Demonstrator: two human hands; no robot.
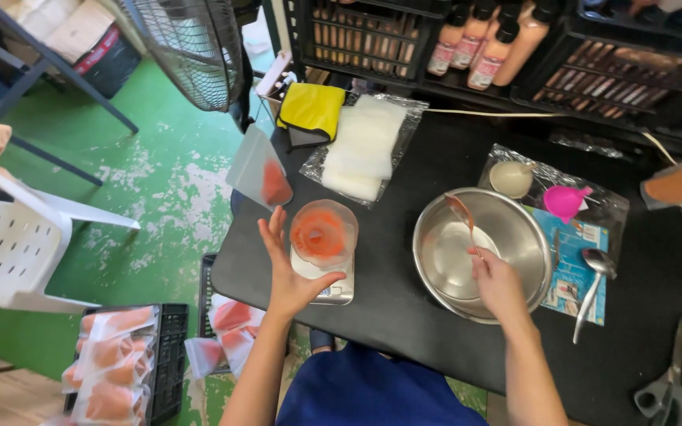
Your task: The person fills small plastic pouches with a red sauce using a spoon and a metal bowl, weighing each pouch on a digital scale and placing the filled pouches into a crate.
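Our left hand is open, palm up and fingers spread, just beside the clear plastic funnel-topped cup filled with orange powder; it holds nothing. That cup sits on a small silver digital kitchen scale near the left edge of the black table, which looks like a way to weigh each fill. A translucent plastic pouch with orange powder in its corner shows just beyond our fingertips, off the table's left edge; we cannot tell whether it is falling or propped.

Our right hand is closed around the handle of a slim metal spoon coated in orange powder, held tilted over the wide stainless steel mixing bowl, probably so spills land inside. Right of the bowl lie a pink silicone funnel, a small cream cup and a second metal spoon. A stack of empty clear bags rests at the far left corner.
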